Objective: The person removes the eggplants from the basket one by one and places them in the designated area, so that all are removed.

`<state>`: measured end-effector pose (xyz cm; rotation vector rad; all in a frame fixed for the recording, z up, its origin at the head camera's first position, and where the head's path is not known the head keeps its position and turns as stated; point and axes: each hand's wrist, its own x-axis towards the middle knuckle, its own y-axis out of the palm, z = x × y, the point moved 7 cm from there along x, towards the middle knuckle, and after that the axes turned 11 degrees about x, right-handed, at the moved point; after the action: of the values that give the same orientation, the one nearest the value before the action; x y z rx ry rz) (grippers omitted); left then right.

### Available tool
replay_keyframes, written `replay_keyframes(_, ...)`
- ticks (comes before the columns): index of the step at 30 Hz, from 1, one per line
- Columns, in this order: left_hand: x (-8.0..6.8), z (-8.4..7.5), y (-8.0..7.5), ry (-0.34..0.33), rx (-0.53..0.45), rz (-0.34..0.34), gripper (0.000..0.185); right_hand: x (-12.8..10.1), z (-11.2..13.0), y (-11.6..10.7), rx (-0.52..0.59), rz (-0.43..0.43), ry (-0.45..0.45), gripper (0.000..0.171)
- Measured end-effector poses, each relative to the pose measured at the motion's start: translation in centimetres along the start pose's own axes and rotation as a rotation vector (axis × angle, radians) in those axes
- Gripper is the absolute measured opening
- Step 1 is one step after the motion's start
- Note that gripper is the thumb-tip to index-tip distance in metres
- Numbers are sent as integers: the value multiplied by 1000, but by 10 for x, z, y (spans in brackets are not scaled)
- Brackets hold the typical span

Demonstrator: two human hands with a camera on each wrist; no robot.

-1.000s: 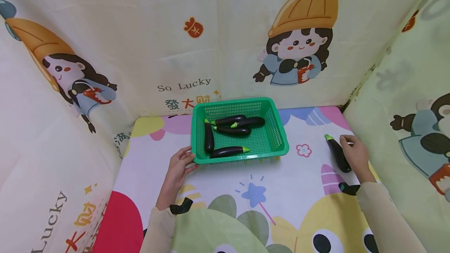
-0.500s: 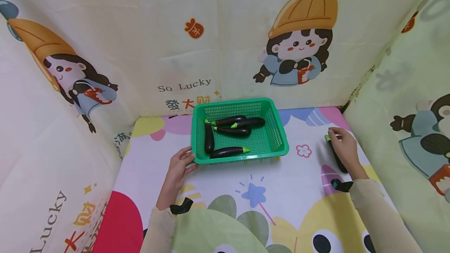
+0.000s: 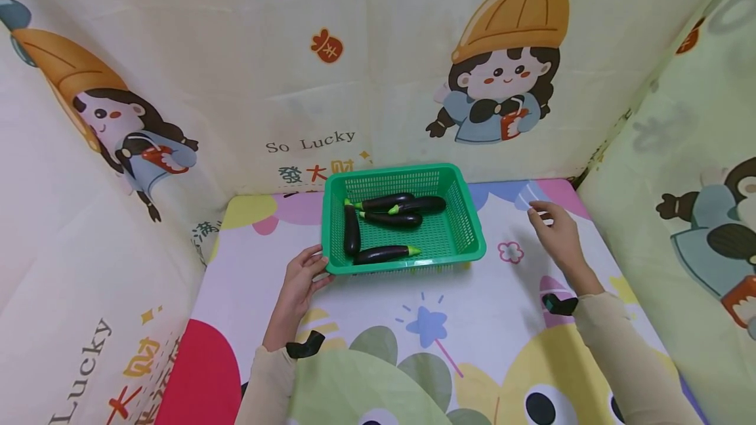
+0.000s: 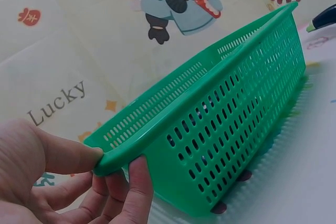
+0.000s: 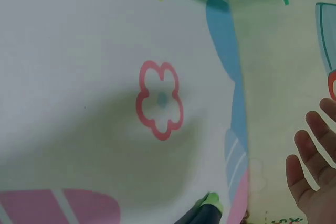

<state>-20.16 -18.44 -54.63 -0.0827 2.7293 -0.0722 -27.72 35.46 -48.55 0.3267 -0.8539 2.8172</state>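
In the head view my left hand (image 3: 301, 290) grips the front left corner of a green plastic basket (image 3: 407, 265). The left wrist view shows the thumb on top of the rim (image 4: 157, 132), with curled fingers below it. Several dark purple eggplants with green stems lie inside, one of them (image 3: 352, 231) along the left wall. My right hand (image 3: 558, 235) hovers over the table's right side, holding nothing, fingers apart in the right wrist view. Another eggplant (image 5: 207, 213) lies outside the basket; the hand and wrist hide it in the head view.
A printed cloth (image 3: 378, 320) covers the table. Patterned fabric walls (image 3: 248, 58) stand behind and at both sides. The basket's far side is near the back wall. Black straps (image 3: 305, 346) sit on both wrists.
My right hand has moved left and away from me, passing over the loose eggplant, which the head view no longer shows. The left hand and basket stay in place.
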Motion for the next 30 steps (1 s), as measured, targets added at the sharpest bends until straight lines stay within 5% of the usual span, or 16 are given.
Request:
replay_keyframes(12,1,0,1,3,0,5,45,8,26,32,-3,271,-63,49)
replay_keyframes(22,1,0,1,18,-13,8,46,15,61,50,-71,377,-189,54)
replay_keyframes(30,0,0,2,20,-10,15,46,23,72,71,-127,443,-164,56)
